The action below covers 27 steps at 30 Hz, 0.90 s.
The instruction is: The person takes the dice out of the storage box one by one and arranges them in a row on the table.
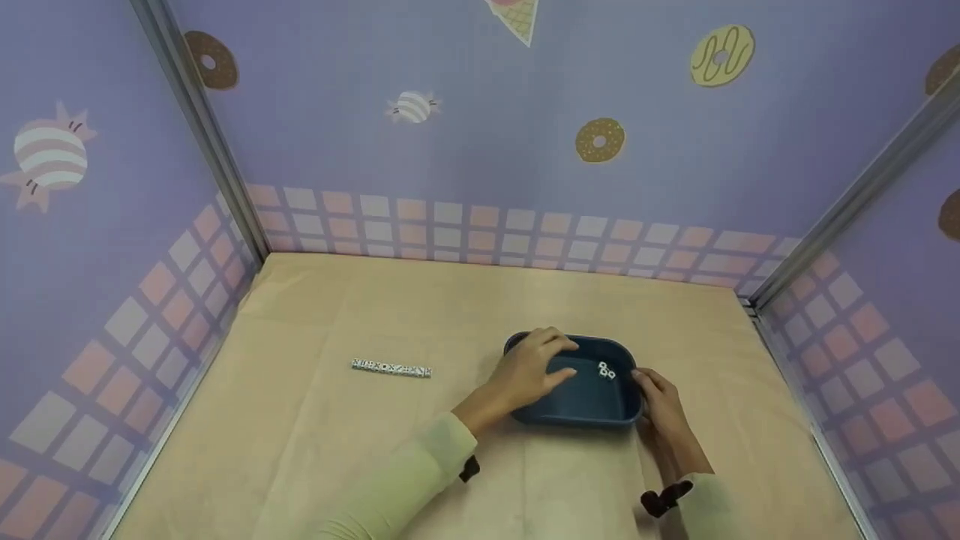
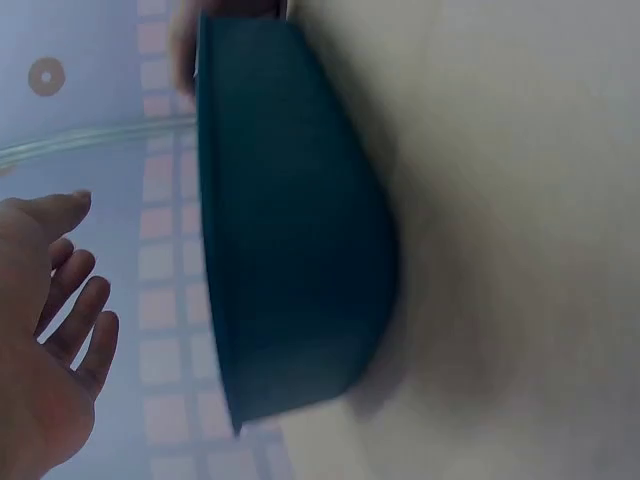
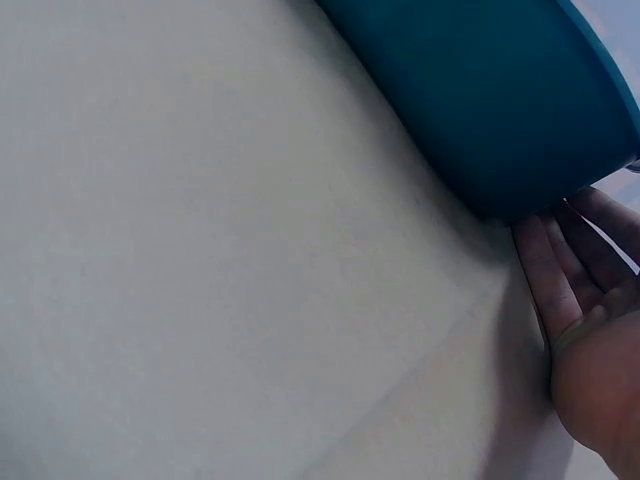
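Observation:
A dark blue plastic basin (image 1: 576, 417) stands on the table at right of centre, and small white dice (image 1: 606, 370) lie inside it near its right wall. My left hand (image 1: 529, 367) hovers over the basin's left part, thumb and fingers apart, with nothing between them. In the left wrist view this hand (image 2: 50, 330) shows beside the basin's rim. My right hand (image 1: 664, 401) holds the basin's right side, thumb at the rim and fingers against the outer wall. The right wrist view shows its fingers (image 3: 548, 265) touching the wall low down.
Left of the basin, a straight row of white dice (image 1: 391, 368) lies on the cream tablecloth (image 1: 300, 450). Purple printed walls (image 1: 480, 150) with metal corner posts (image 1: 210, 142) enclose the table at the back and both sides.

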Each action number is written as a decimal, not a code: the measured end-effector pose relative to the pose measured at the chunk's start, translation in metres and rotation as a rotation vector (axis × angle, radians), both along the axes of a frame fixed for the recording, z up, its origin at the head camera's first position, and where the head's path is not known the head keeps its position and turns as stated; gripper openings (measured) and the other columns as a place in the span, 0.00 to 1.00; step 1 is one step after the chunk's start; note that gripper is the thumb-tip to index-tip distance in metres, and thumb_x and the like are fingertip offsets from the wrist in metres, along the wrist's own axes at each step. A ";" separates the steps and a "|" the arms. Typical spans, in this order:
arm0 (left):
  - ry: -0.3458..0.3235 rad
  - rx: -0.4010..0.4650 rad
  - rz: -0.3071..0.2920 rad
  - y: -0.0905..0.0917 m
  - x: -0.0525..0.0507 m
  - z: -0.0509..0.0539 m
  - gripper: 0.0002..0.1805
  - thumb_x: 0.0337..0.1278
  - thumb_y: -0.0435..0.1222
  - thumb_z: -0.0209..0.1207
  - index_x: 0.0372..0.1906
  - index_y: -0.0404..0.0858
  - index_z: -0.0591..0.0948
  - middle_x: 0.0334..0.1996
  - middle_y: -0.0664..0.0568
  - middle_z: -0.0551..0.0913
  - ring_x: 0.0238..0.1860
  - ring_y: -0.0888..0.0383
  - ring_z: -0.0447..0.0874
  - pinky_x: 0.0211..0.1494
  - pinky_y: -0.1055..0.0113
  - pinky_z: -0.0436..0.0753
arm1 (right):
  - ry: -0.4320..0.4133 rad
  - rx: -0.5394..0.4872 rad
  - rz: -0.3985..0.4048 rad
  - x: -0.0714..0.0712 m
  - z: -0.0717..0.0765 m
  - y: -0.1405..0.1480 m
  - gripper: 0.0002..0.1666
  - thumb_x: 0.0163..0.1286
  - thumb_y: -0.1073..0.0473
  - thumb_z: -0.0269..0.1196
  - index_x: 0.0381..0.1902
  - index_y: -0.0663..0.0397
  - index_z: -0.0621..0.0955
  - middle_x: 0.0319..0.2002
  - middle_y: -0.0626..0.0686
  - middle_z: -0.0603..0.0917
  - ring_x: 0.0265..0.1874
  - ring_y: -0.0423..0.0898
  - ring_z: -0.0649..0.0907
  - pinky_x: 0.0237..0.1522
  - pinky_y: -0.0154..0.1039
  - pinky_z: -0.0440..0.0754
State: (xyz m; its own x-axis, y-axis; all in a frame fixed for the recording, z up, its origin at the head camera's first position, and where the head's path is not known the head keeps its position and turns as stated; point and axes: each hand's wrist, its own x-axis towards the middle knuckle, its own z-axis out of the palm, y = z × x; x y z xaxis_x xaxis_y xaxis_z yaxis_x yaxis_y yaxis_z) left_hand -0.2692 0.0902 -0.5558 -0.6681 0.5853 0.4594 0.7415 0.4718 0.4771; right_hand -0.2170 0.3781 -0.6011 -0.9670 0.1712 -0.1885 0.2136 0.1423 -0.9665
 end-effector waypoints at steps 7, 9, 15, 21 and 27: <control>-0.070 0.057 0.042 0.042 0.002 -0.019 0.21 0.68 0.46 0.71 0.62 0.43 0.85 0.57 0.56 0.82 0.62 0.61 0.80 0.66 0.73 0.77 | -0.011 0.011 -0.016 -0.003 -0.004 0.002 0.26 0.87 0.51 0.54 0.68 0.68 0.77 0.71 0.64 0.75 0.72 0.53 0.74 0.57 0.27 0.78; -0.090 0.069 0.054 0.051 0.002 -0.023 0.23 0.68 0.47 0.71 0.62 0.43 0.85 0.58 0.56 0.82 0.62 0.61 0.79 0.67 0.73 0.77 | -0.015 0.015 -0.021 -0.007 -0.010 0.004 0.27 0.87 0.50 0.54 0.68 0.68 0.77 0.72 0.64 0.75 0.72 0.53 0.74 0.56 0.27 0.77; -0.181 0.057 0.084 0.073 0.004 -0.036 0.27 0.67 0.47 0.72 0.67 0.44 0.82 0.61 0.58 0.80 0.65 0.62 0.77 0.67 0.71 0.77 | 0.006 0.040 -0.019 -0.002 -0.005 -0.001 0.27 0.87 0.51 0.54 0.67 0.68 0.78 0.69 0.65 0.76 0.66 0.53 0.78 0.55 0.30 0.81; -0.224 -0.072 0.108 0.081 0.002 -0.047 0.39 0.65 0.51 0.72 0.77 0.47 0.73 0.70 0.58 0.74 0.71 0.60 0.72 0.71 0.67 0.75 | 0.042 0.015 -0.030 -0.002 -0.011 0.001 0.26 0.87 0.52 0.54 0.66 0.70 0.78 0.66 0.66 0.78 0.59 0.52 0.82 0.54 0.35 0.84; -0.244 -0.224 0.080 0.082 -0.001 -0.051 0.48 0.66 0.58 0.68 0.83 0.46 0.62 0.79 0.57 0.64 0.78 0.58 0.63 0.76 0.61 0.72 | 0.087 0.040 -0.056 -0.011 -0.037 0.009 0.28 0.86 0.47 0.55 0.65 0.66 0.80 0.60 0.64 0.82 0.48 0.46 0.84 0.46 0.34 0.85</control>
State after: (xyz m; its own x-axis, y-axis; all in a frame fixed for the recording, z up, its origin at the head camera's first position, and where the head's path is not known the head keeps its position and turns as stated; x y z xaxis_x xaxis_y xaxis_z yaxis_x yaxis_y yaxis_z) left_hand -0.2700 0.1723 -0.6070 -0.7900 0.5953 0.1466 0.5750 0.6367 0.5138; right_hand -0.2275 0.3868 -0.6381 -0.9683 0.2308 -0.0958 0.1374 0.1714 -0.9756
